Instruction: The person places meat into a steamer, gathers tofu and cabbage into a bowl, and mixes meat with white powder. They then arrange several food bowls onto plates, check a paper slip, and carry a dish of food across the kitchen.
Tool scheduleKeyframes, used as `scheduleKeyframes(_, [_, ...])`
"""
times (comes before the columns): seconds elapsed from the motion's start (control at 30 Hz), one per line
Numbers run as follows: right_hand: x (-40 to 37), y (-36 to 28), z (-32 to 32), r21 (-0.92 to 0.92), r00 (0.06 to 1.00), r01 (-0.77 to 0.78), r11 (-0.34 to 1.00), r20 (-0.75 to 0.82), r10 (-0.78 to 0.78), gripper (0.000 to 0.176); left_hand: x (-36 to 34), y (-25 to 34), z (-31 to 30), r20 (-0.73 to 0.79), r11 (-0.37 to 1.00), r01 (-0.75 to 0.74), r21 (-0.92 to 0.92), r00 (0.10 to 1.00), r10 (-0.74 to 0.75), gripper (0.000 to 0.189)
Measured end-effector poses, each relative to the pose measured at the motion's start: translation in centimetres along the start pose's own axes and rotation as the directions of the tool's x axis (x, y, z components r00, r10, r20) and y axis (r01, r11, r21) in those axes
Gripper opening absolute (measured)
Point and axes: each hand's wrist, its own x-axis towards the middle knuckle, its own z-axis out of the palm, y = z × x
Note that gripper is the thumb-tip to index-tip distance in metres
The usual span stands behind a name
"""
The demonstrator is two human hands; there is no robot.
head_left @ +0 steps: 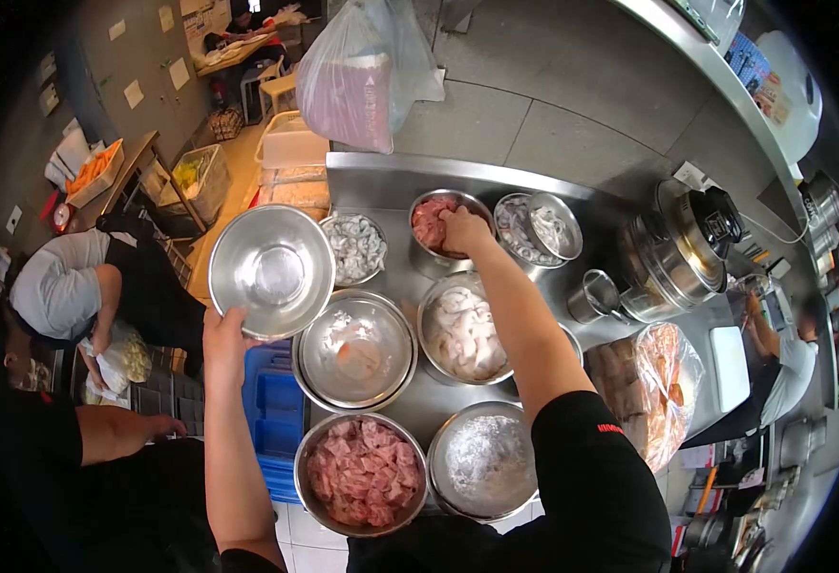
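**Two hands working over a steel counter of bowls**

A stainless steel counter fills the centre of the frame, seen from above. At the left edge of the frame a co-worker in a grey top bends low over the floor. At top centre a large plastic bag with something pink inside hangs above the counter's far edge. On the right side a steel cooker stands on the counter, and a plastic-wrapped package lies below it.

Left of centre, an empty bowl is held up off the counter's left edge, tilted so its shiny inside faces the camera. The left hand grips its lower rim.

At bottom centre sits a bowl of cubed meat, and just right of it a bowl of flour. Above these, in the middle of the frame, are a nearly empty bowl and a bowl of pale pieces. The right forearm passes over the right side of the pale pieces.

Higher up are a smaller bowl of grey pieces and, to its right, a small bowl of pink meat. The right hand rests in the small bowl of pink meat with its fingers curled downward. Whether it is holding any meat cannot be seen.
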Motion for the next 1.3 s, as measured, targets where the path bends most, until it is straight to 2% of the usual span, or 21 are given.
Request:
scheduleKeyframes(0.1, [2.6,3.1,4.5,0.015,0.956,0.226,0.974,-0.198,-0.219,0.035,1.3,0.6,2.4,0.064,0.996,0.052,0.072,0.996,-0.057,0.04])
scheduleKeyframes(0.27, [-0.5,3.4,-0.2,0.371,0.98,0.167,0.914,-0.167,-0.112,0.019,2.8,1.3,7.1,0.149,0.983,-0.027,0.182,0.989,0.0,0.041])
scheduleKeyframes(0.33, [0.2,4.5,-1.0,0.901,0.958,0.283,0.33,-0.251,-0.136,0.02,3.3,1.4,8.8,0.13,0.956,0.008,0.292,0.99,-0.048,0.041])
scheduleKeyframes(0.4, [-1.8,3.5,-5.0,0.923,0.964,0.264,0.279,-0.243,-0.105,0.019,4.8,0.3,10.2,0.147,0.95,-0.014,0.311,0.989,-0.034,0.042])
scheduleKeyframes(0.47, [-4.0,1.6,-9.3,0.941,0.969,0.246,0.231,-0.234,-0.08,0.018,5.9,-0.5,12.1,0.228,0.91,0.09,0.404,0.954,-0.196,0.042])
scheduleKeyframes(0.53, [-5.2,-0.7,-11.9,0.981,0.963,0.195,-0.016,-0.194,-0.187,0.025,6.1,-0.9,14.9,0.246,0.898,0.114,0.425,0.94,-0.236,0.042])
scheduleKeyframes(0.57, [-5.3,-1.7,-12.5,0.981,0.963,0.195,-0.014,-0.195,-0.186,0.025,6.3,-1.2,16.1,0.26,0.884,0.141,0.446,0.924,-0.279,0.042])
scheduleKeyframes(0.63, [-5.5,-4.0,-13.2,0.98,0.917,0.163,0.112,-0.109,-0.383,0.032,7.0,-2.5,17.4,0.316,0.913,0.196,0.357,0.895,-0.316,0.041])
scheduleKeyframes(0.67, [-5.4,-5.2,-13.5,0.881,0.899,0.13,0.455,0.089,-0.429,0.046,7.0,-2.6,18.0,0.372,0.929,0.256,0.268,0.862,-0.345,0.041])
scheduleKeyframes(0.73, [-5.9,-6.0,-12.4,0.55,0.879,0.422,0.721,-0.053,-0.474,0.057,7.3,-2.7,18.3,0.331,0.93,0.279,0.239,0.877,-0.348,0.039])
scheduleKeyframes(0.77, [-5.3,-5.4,-11.9,0.481,0.892,0.443,0.757,-0.155,-0.424,0.064,7.8,-2.5,17.5,0.316,0.922,0.276,0.272,0.879,-0.356,0.037])
scheduleKeyframes(0.8, [-5.0,-4.5,-11.8,0.635,0.948,0.312,0.706,-0.163,-0.273,0.062,8.2,-2.4,16.5,0.296,0.913,0.274,0.302,0.883,-0.363,0.036])
scheduleKeyframes(0.87, [-1.8,-1.2,-8.9,0.499,0.971,0.238,0.833,-0.134,-0.197,0.06,7.4,-1.5,13.8,0.275,0.907,0.192,0.374,0.911,-0.307,0.035])
scheduleKeyframes(0.93, [-0.3,-0.6,-4.4,0.366,0.903,0.327,0.871,0.152,-0.403,0.055,6.5,-0.7,11.5,0.201,0.93,0.134,0.343,0.956,-0.212,0.036])
scheduleKeyframes(0.97, [-1.0,-1.0,-1.3,0.088,0.879,0.476,0.875,-0.053,-0.473,0.045,6.7,-0.7,10.3,0.2,0.929,0.133,0.346,0.957,-0.211,0.036])
scheduleKeyframes(1.07, [-1.0,-2.6,1.8,-0.061,0.928,0.352,0.934,-0.11,-0.357,0.039,6.7,-1.0,7.7,0.151,0.941,0.204,0.269,0.956,-0.251,0.038])
scheduleKeyframes(1.1, [1.2,-1.6,4.7,-0.066,0.883,0.394,0.917,-0.249,-0.398,0.034,6.4,-0.9,7.3,0.156,0.94,0.214,0.264,0.953,-0.261,0.038])
scheduleKeyframes(1.2, [1.2,-0.6,2.1,0.087,0.885,0.453,0.887,-0.163,-0.436,0.029,5.6,-0.1,7.0,0.146,0.951,0.163,0.264,0.967,-0.207,0.038])
scheduleKeyframes(1.23, [-0.4,-0.6,0.2,0.231,0.926,0.344,0.91,-0.247,-0.287,0.024,5.5,0.0,7.1,0.162,0.949,0.158,0.272,0.965,-0.206,0.038])
scheduleKeyframes(1.27, [-1.8,-0.7,-2.8,0.474,0.992,0.124,0.872,-0.077,-0.099,0.025,5.5,0.0,7.1,0.18,0.948,0.151,0.278,0.962,-0.206,0.037])
scheduleKeyframes(1.3, [-2.6,-0.4,-4.1,0.733,0.991,0.135,0.667,-0.093,-0.098,0.025,5.9,-0.4,7.3,0.189,0.947,0.155,0.282,0.958,-0.214,0.037])
